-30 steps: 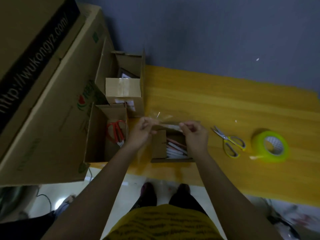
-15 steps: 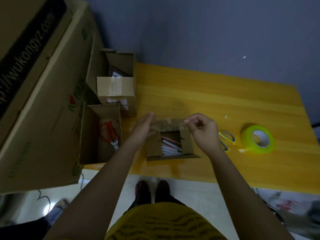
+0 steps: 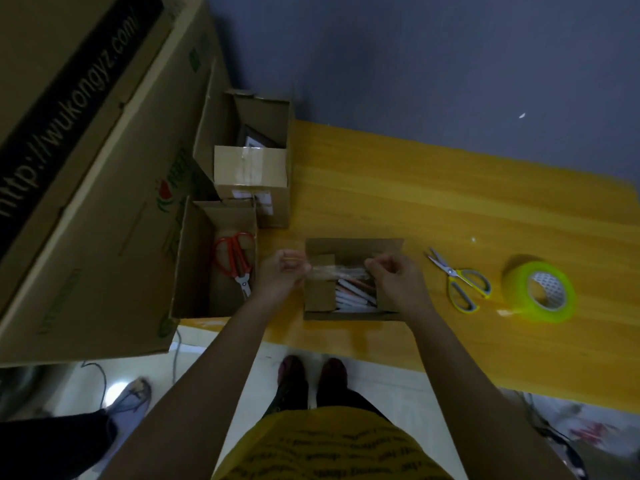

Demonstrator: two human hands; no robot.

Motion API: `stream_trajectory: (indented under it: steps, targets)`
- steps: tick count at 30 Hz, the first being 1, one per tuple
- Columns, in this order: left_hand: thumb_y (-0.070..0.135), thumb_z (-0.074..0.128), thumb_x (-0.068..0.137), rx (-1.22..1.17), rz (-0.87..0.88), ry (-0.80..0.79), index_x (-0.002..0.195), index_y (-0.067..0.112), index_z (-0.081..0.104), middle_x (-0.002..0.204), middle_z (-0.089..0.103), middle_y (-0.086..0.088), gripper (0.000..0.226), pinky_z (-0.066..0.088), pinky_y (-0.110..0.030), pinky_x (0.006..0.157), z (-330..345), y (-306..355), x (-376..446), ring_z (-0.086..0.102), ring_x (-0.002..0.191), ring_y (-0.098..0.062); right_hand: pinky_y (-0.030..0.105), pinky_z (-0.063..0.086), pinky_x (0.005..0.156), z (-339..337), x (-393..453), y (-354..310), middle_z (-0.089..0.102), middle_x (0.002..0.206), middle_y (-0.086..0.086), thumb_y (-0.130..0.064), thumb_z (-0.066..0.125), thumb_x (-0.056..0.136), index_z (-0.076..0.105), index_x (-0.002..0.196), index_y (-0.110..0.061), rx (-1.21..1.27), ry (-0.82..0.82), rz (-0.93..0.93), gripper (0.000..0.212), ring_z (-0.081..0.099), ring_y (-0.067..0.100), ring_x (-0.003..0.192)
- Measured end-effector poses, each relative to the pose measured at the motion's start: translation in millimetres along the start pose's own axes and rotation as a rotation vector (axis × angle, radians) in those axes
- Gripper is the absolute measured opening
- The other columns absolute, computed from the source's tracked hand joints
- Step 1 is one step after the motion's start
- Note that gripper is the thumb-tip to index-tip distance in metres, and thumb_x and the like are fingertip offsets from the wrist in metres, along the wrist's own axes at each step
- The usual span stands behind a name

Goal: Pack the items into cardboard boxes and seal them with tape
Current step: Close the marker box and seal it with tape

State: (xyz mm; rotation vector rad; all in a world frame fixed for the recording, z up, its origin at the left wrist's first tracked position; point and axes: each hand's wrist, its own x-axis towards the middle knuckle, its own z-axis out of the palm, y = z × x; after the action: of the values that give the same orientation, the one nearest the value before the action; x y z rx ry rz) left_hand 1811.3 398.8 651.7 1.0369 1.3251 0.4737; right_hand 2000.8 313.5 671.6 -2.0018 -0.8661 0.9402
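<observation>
Lowered since a moment ago, the strip of clear tape (image 3: 337, 271) now stretches across the small open box (image 3: 318, 292) near the table (image 3: 415, 188) edge, with pens (image 3: 353, 294) showing inside. My left hand (image 3: 282, 275) pinches one end of it and my right hand (image 3: 394, 277) pinches the other. Yellow scissors (image 3: 457, 280) and the green tape roll (image 3: 540, 292) lie to the right of my right hand. Red scissors (image 3: 235, 261) lie in another open box (image 3: 194, 258) on my left.

Bare forearms, yellow garment (image 3: 332, 448) with dark lettering, dark trousers, dark reddish shoes (image 3: 313, 370).
</observation>
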Motion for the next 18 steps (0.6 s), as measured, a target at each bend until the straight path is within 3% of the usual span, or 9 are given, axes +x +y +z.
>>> stream_trajectory:
  steps: [2, 5, 9, 12, 15, 18]
  targets:
    - [0.012, 0.068, 0.088, 0.086, -0.011, 0.044, 0.1, 0.014, 0.057, 0.094, 0.061, 0.001, 0.016, 0.054, -0.02, 0.071, 3, -8, 4, 0.059, 0.084, -0.012, 0.039, 0.043, 0.067, 12, 0, 9, 0.056, 0.075, 0.016, -0.025, 0.065, 0.092, 0.052, 0.07, -0.017, -0.016, -0.034, 0.064, 0.027, 0.056, 0.025, 0.072]
    - [0.008, 0.064, 0.09, 0.173, 0.007, 0.109, 0.1, 0.007, 0.056, 0.087, 0.056, 0.003, 0.013, 0.043, -0.009, 0.056, 10, -18, 7, 0.053, 0.086, -0.013, 0.035, 0.039, 0.068, 29, 4, 17, 0.051, 0.072, 0.009, -0.02, 0.063, 0.093, 0.043, 0.067, -0.019, -0.009, -0.017, 0.14, 0.033, 0.052, 0.024, 0.071]
    - [0.003, 0.058, 0.092, 0.23, 0.017, 0.13, 0.1, 0.005, 0.054, 0.093, 0.054, -0.002, 0.009, 0.038, 0.0, 0.052, 17, -28, 14, 0.049, 0.09, -0.013, 0.051, 0.05, 0.079, 45, 16, 24, 0.058, 0.084, 0.026, -0.013, 0.062, 0.092, 0.04, 0.064, -0.016, 0.059, 0.003, 0.248, 0.037, 0.061, 0.037, 0.087]
    - [0.005, 0.055, 0.093, 0.303, 0.053, 0.15, 0.104, 0.004, 0.055, 0.095, 0.055, -0.004, 0.011, 0.035, 0.001, 0.051, 17, -32, 18, 0.049, 0.085, -0.012, 0.047, 0.047, 0.074, 51, 23, 30, 0.053, 0.067, 0.013, -0.015, 0.06, 0.093, 0.041, 0.063, -0.017, 0.063, 0.022, 0.277, 0.036, 0.057, 0.03, 0.073]
    - [0.006, 0.057, 0.093, 0.293, 0.059, 0.146, 0.1, 0.011, 0.05, 0.082, 0.052, 0.004, 0.011, 0.036, 0.001, 0.05, 18, -36, 22, 0.048, 0.076, -0.006, 0.045, 0.046, 0.069, 54, 25, 37, 0.046, 0.061, 0.004, -0.02, 0.061, 0.093, 0.044, 0.073, -0.016, 0.02, 0.004, 0.276, 0.027, 0.052, 0.026, 0.068]
    - [0.0, 0.058, 0.09, 0.253, 0.065, 0.133, 0.097, 0.012, 0.048, 0.077, 0.049, 0.006, 0.017, 0.038, -0.001, 0.051, 20, -40, 25, 0.048, 0.072, -0.005, 0.03, 0.037, 0.054, 54, 25, 38, 0.045, 0.06, 0.001, -0.029, 0.062, 0.093, 0.049, 0.081, -0.011, -0.174, 0.014, 0.224, 0.025, 0.047, 0.014, 0.058]
